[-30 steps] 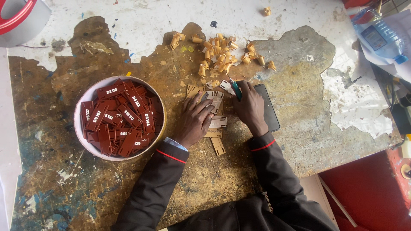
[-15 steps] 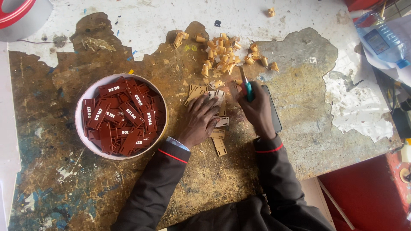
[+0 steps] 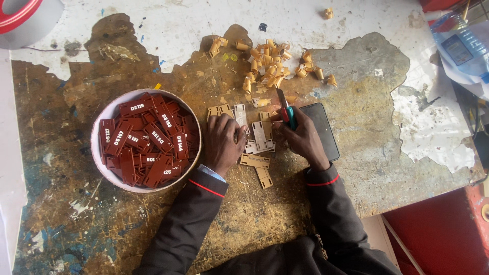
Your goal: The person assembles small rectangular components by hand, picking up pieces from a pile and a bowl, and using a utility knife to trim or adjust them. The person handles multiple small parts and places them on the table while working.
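The worn wooden table (image 3: pixel 127 229), its white coating peeled to bare brown across the middle, filled the view. At about nine o'clock from the hands sat one round white bowl (image 3: pixel 100 133), heaped with dark red tags (image 3: pixel 145 137), too many and too overlapped to count. At three o'clock, just beside the right hand, lay one black phone (image 3: pixel 323 127), flat and face up. At twelve o'clock a scatter of pale wood shavings (image 3: pixel 267 63) spread over the table, well over a dozen curls, with one stray curl (image 3: pixel 329 12) farther up toward one o'clock.

Between the hands lay the tan wooden tags (image 3: pixel 260 135), roughly eight pieces that I could make out, some overlapping, two of them trailing off toward six o'clock. The left hand (image 3: pixel 224 142) rested palm down, fingers spread, pressing on the tags at its side of the pile. The right hand (image 3: pixel 304 138) was closed around one small knife (image 3: pixel 286 108) with a teal and red handle, its blade pointing toward twelve o'clock above the tags. Whether the blade touched a tag could not be told.
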